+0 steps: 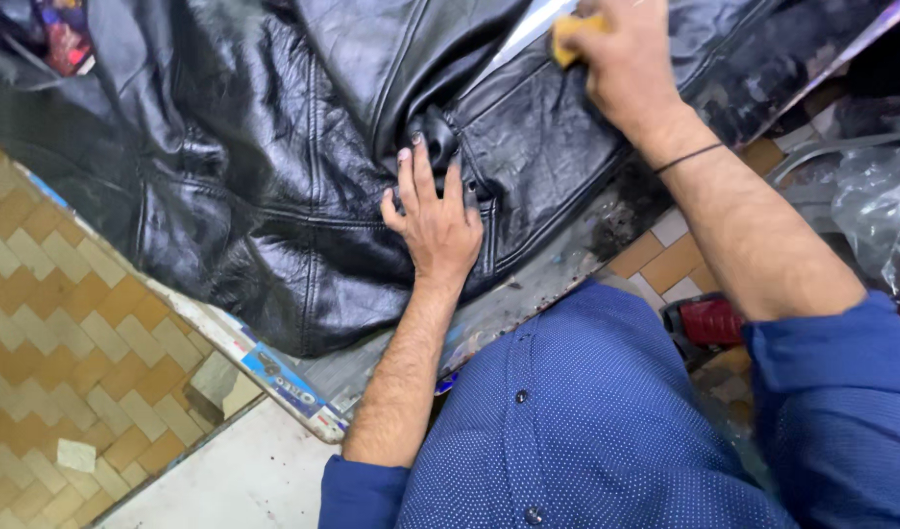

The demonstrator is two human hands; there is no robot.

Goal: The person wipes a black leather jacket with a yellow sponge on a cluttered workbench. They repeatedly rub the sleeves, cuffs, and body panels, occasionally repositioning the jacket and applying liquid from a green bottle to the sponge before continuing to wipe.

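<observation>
Black leather jacket [273,196] lies spread flat on worktable [558,279]. L hand [435,220] open, palm pressing jacket near a dark knot of leather. R hand [621,59] clenched round yellow sponge [570,34], rubbing jacket's upper part. Tiled floor [68,323] left of table.

The jacket [273,176] is covering nearly the whole table [283,377], leaving only a bare strip along its near edge; the left hand [432,220] is blocking the middle.
</observation>
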